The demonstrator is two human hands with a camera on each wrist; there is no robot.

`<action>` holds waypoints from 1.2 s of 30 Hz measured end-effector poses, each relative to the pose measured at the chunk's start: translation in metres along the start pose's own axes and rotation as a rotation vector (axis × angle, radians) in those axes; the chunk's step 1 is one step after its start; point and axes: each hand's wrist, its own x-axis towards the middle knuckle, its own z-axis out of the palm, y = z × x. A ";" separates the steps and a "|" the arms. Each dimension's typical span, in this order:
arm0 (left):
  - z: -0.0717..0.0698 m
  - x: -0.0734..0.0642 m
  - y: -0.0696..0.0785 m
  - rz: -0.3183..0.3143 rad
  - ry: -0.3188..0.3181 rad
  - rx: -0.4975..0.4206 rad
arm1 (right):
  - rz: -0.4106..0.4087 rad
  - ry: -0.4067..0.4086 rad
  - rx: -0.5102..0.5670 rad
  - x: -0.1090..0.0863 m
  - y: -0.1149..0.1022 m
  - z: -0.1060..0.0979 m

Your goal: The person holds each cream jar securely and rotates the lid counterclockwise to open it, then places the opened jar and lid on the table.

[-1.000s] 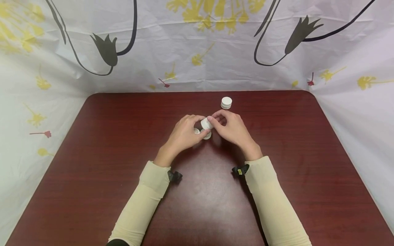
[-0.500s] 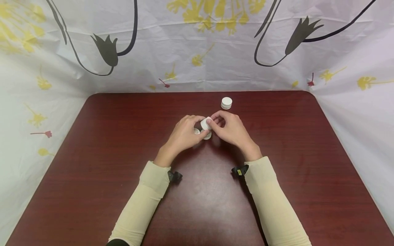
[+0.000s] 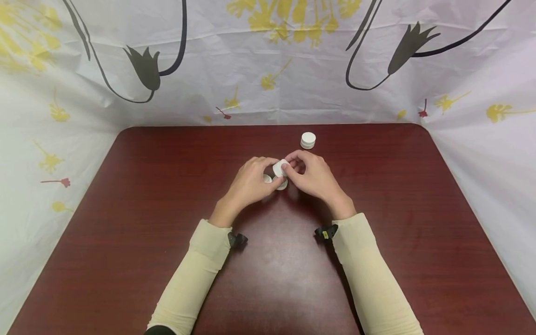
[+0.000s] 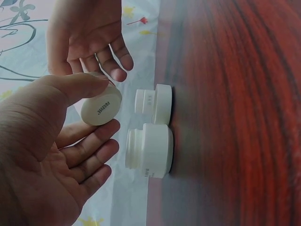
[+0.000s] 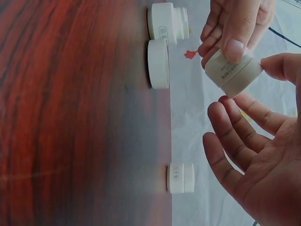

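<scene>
Both hands meet over the table around a small white capped jar (image 3: 279, 169), tilted in the air. My left hand (image 3: 250, 182) pinches its body between thumb and fingers; its printed base faces the left wrist camera. At the jar's cap end, my right hand (image 3: 313, 176) pinches with thumb and index finger, the other fingers spread loosely in the right wrist view. Just below stands an uncapped white jar (image 4: 153, 150) with a threaded neck. Beside it a loose white lid (image 5: 158, 64) lies flat. Left-hand fingers partly cover these two in the head view.
Another small capped jar (image 3: 308, 140) stands farther back on the dark red wooden table (image 3: 276, 288), beyond the right hand. A patterned white cloth (image 3: 293, 74) hangs along the table's back and sides.
The right thumb and fingers have shifted slightly left along the held jar's cap end. The left hand and the other things stay put.
</scene>
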 end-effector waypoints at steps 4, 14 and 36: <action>0.000 0.000 -0.001 0.004 0.006 0.001 | 0.030 0.010 -0.012 0.000 0.000 0.000; 0.000 -0.003 -0.002 -0.010 -0.002 -0.004 | 0.077 -0.013 -0.038 -0.002 -0.001 0.001; -0.002 0.000 0.000 -0.006 -0.006 -0.006 | 0.027 -0.004 -0.012 -0.002 -0.002 0.000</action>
